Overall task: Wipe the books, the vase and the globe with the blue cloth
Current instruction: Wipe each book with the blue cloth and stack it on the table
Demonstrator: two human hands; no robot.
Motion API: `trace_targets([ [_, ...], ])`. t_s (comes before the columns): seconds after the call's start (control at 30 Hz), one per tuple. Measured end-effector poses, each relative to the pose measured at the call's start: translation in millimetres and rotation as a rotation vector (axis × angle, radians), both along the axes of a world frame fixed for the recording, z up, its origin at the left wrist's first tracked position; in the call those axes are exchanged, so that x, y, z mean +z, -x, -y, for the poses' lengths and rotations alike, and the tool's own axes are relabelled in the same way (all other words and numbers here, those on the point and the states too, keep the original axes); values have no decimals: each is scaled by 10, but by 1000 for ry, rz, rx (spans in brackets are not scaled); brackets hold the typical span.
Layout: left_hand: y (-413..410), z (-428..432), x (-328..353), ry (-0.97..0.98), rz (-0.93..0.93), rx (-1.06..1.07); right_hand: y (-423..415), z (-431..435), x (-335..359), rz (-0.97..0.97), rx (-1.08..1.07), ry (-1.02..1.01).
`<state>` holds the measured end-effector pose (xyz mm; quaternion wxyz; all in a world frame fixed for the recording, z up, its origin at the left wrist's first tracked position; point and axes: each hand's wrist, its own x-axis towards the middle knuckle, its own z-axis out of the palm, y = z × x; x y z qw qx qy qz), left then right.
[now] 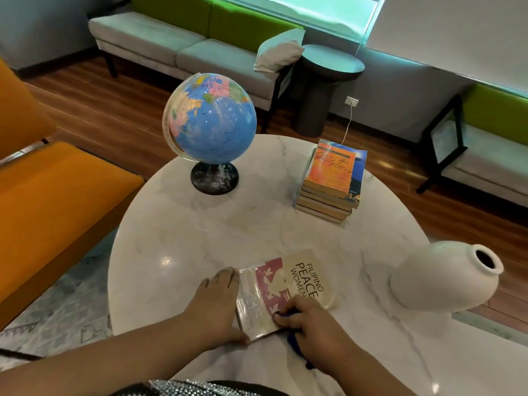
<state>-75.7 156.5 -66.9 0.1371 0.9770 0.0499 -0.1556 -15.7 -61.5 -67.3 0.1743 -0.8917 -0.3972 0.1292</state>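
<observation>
Early days, I reckon. At lower centre of the frame my right hand (pixel 311 321) is curled round the blue cloth (pixel 294 342), rubbing the book (pixel 288 284). My left hand (pixel 220 304) lies flat, bracing its left edge. The book's long axis runs left-right, cover top pointing right. The book stack (pixel 328 184), vase (pixel 445 277) and globe (pixel 211 118) are probably all left to do.

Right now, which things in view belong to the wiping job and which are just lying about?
Job: blue cloth gripped in the right hand; thin pink-and-cream paperback book with the left hand at its edge; stack of paperback books; blue globe on a black base; white ceramic vase.
Lying about: white pillow; dark round side table; orange upholstered chair; grey-and-green sofa.
</observation>
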Motion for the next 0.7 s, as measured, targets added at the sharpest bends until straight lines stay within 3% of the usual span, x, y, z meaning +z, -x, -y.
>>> trace_targets([
  [0.1, -1, 0, -3, 3, -4, 3, 114, -195, 2, -180, 125, -63],
  [0.17, 1, 2, -1, 1, 2, 0, 63, -178, 39, -221, 84, -75],
  [0.33, 14, -6, -7, 2, 1, 2, -45, -36, 106, -135, 7, -20],
  [0.47, 13, -8, -23, 3, -7, 5, 159, -215, -3, -186, 230, 41],
  [0.7, 21, -9, -25, -2, 5, 7, 10, -46, -43, -254, -72, -25],
])
